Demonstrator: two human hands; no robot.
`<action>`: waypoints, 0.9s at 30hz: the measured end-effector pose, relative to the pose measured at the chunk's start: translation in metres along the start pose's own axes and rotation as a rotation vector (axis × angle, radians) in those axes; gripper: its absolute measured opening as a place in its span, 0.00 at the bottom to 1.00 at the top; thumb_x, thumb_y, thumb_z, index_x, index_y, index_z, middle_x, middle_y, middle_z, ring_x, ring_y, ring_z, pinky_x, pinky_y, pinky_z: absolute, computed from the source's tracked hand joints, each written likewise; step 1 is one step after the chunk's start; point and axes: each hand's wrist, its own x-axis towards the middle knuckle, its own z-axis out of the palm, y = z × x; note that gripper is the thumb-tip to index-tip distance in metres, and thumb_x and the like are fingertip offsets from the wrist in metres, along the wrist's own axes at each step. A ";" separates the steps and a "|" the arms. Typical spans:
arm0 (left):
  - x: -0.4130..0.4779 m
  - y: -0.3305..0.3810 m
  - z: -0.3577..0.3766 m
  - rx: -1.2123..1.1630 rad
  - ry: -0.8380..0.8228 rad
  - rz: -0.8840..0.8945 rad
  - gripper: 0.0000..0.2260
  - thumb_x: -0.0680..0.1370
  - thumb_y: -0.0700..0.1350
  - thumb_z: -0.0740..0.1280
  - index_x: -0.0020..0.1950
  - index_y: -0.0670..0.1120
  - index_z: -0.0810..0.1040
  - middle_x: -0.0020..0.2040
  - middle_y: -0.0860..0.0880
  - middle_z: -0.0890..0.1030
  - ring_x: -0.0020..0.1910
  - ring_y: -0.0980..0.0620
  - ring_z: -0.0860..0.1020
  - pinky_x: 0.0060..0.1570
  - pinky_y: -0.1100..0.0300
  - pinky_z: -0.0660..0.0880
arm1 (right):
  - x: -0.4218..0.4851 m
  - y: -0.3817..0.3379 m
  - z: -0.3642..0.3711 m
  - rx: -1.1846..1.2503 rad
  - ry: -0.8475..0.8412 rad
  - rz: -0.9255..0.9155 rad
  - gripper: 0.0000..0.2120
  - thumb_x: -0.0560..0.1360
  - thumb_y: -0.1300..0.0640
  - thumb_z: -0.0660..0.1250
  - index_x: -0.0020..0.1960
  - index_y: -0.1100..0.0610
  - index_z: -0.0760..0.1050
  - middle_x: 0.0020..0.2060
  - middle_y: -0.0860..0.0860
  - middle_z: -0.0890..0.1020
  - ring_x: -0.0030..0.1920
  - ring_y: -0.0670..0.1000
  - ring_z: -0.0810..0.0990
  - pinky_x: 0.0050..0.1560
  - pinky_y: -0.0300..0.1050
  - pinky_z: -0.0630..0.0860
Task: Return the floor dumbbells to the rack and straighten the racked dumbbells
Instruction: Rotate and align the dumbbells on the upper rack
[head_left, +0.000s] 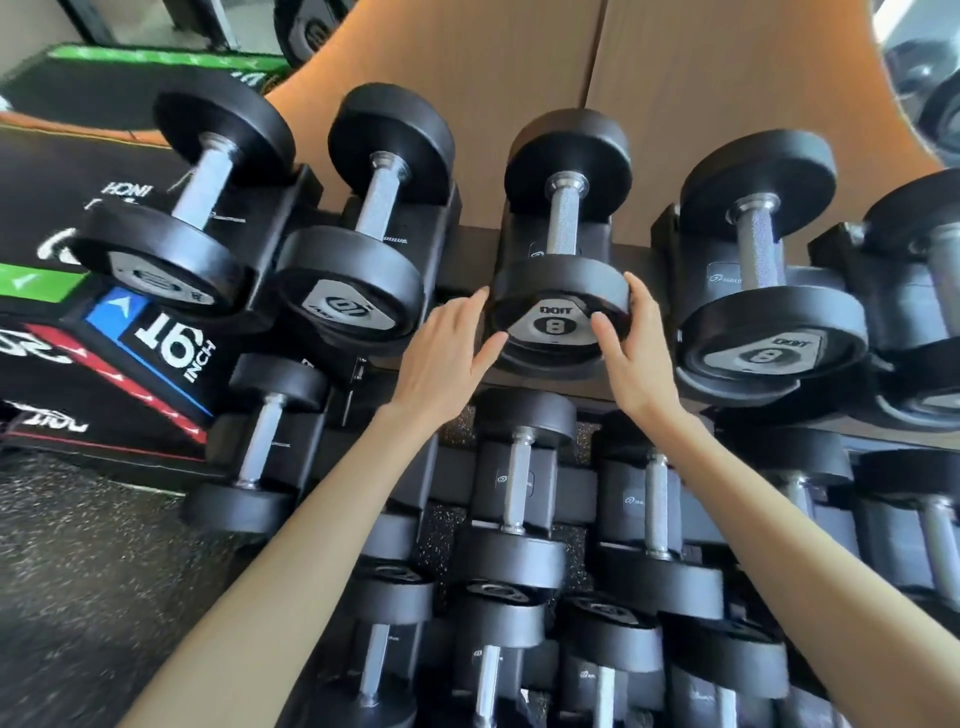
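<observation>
A black dumbbell marked 8 (563, 249) lies in its cradle on the top tier of the rack (467, 244), handle pointing away from me. My left hand (449, 348) touches the left side of its near head with spread fingers. My right hand (631, 345) cups the right side of the same head, thumb on its face. A second 8 dumbbell (758, 291) rests to the right, a 10 dumbbell (363, 234) to the left, and a tilted one (182, 218) at the far left end.
Lower tiers hold several more dumbbells (519, 499). Stacked plyo boxes, one marked 16 inch (171, 343), stand left of the rack. Speckled rubber floor (78, 571) lies at lower left. A wooden wall (571, 62) is behind the rack.
</observation>
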 end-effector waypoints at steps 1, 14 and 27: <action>-0.010 -0.004 -0.003 0.025 -0.009 0.008 0.27 0.80 0.57 0.52 0.75 0.42 0.61 0.69 0.43 0.70 0.67 0.45 0.68 0.64 0.54 0.65 | -0.007 -0.003 -0.003 -0.038 -0.014 0.015 0.30 0.79 0.48 0.60 0.75 0.56 0.52 0.70 0.54 0.64 0.64 0.45 0.65 0.62 0.34 0.60; -0.093 -0.081 -0.039 0.198 -0.073 0.165 0.27 0.78 0.56 0.54 0.72 0.43 0.67 0.68 0.39 0.72 0.67 0.39 0.69 0.65 0.44 0.68 | -0.109 -0.050 0.065 -0.747 -0.004 -0.167 0.34 0.72 0.54 0.70 0.72 0.62 0.60 0.68 0.62 0.68 0.69 0.60 0.66 0.66 0.59 0.64; -0.116 -0.202 -0.128 0.280 -0.038 0.236 0.25 0.77 0.52 0.62 0.72 0.44 0.68 0.67 0.37 0.72 0.65 0.37 0.70 0.63 0.43 0.68 | -0.126 -0.166 0.162 -0.845 -0.070 -0.194 0.31 0.72 0.53 0.70 0.70 0.61 0.66 0.66 0.62 0.71 0.67 0.61 0.70 0.63 0.61 0.68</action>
